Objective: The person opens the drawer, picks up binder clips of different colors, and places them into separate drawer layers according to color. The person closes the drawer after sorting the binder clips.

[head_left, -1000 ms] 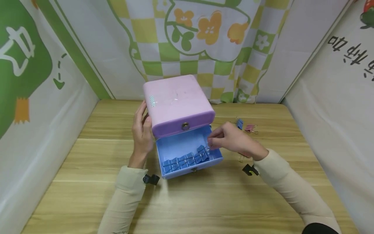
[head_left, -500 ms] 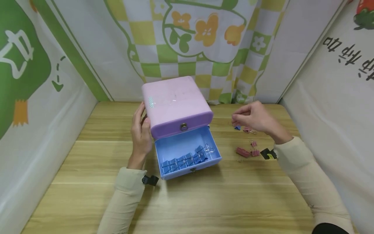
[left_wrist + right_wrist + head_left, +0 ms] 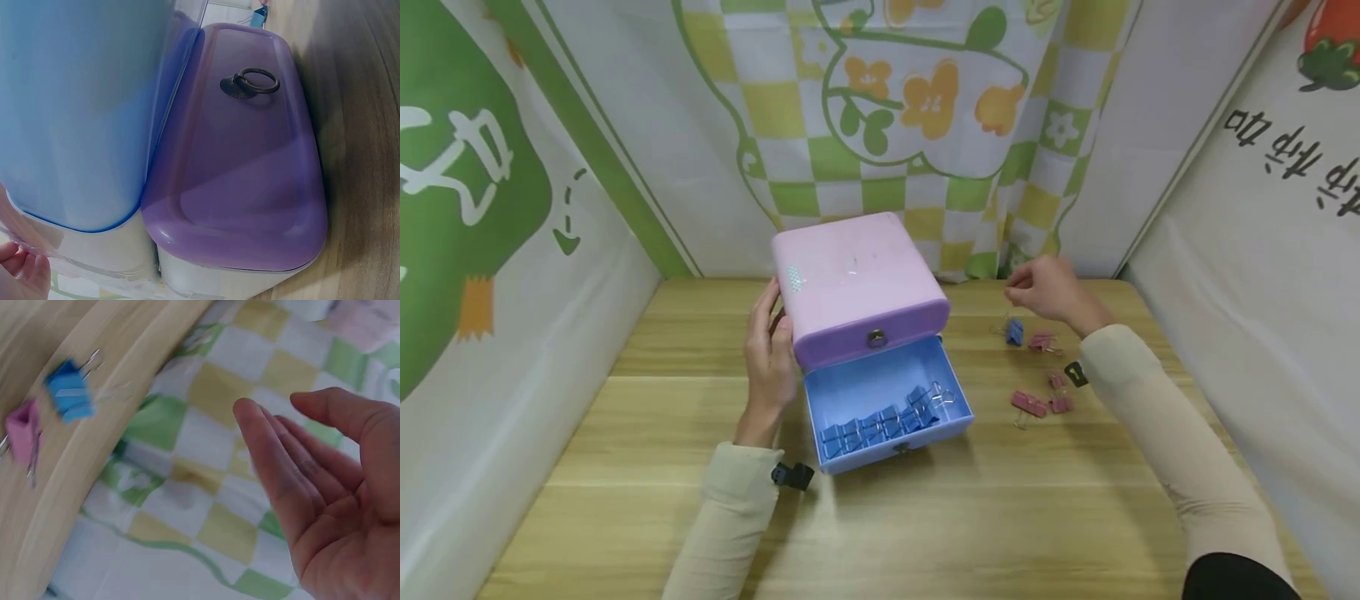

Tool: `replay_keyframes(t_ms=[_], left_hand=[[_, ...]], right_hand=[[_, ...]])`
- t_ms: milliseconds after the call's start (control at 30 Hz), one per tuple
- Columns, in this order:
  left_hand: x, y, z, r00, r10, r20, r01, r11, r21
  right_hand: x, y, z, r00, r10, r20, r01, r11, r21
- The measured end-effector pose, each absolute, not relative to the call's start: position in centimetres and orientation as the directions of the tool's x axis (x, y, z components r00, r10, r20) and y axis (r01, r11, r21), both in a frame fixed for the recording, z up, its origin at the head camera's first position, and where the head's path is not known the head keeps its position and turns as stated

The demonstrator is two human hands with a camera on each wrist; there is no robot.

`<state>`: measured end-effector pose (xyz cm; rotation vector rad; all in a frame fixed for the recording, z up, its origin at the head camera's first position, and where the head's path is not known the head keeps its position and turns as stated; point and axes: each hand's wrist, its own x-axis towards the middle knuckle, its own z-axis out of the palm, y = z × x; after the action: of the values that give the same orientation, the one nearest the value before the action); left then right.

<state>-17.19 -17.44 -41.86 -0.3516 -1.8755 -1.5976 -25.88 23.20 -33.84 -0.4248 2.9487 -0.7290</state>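
My left hand [image 3: 770,367] rests along the left side of a pink drawer box [image 3: 857,258]. In the left wrist view its fingertips [image 3: 25,269] touch the pale wall of the box. A blue drawer [image 3: 857,387] is pulled out, with several blue binder clips [image 3: 880,423] in a row along its front. My right hand [image 3: 1047,287] hovers over the far right of the table, thumb and fingers apart with nothing between them, as the right wrist view shows. Just below it lie a blue binder clip [image 3: 1015,332] and a pink binder clip [image 3: 1042,342].
Several more pink binder clips [image 3: 1028,404] lie nearer on the right of the wooden table [image 3: 1000,517]. Below the blue drawer is a closed purple drawer [image 3: 250,162] with a ring pull. A checkered curtain [image 3: 880,187] hangs behind the table.
My right hand has moved from the blue drawer to the far right, above the loose clips. A clip with silver handles stays in the drawer's right corner. The left hand keeps its place.
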Motion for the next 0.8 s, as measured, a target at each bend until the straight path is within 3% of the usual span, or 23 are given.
replay_keyframes(t_ms=[233,467,800], left_hand=[[-16.9,-17.4,-42.1,-0.759,-0.200,0.620,0.582,0.219,0.783],[-17.0,-17.3,-42.1,-0.753,-0.202,0.626,0.589,0.218,0.778],[-17.2,-17.5,-42.1,-0.742,-0.193,0.642,0.601,0.232,0.765]], right_hand=[[-29.3,23.7,-36.6,-0.907,-0.407,-0.110,-0.357,0.881,-0.311],[-30.5,23.5,-38.5,-0.851,-0.490,-0.189,-0.468,0.871,-0.149],[-30.6,22.6,-39.5,-0.807,-0.542,-0.236,-0.519,0.840,-0.156]])
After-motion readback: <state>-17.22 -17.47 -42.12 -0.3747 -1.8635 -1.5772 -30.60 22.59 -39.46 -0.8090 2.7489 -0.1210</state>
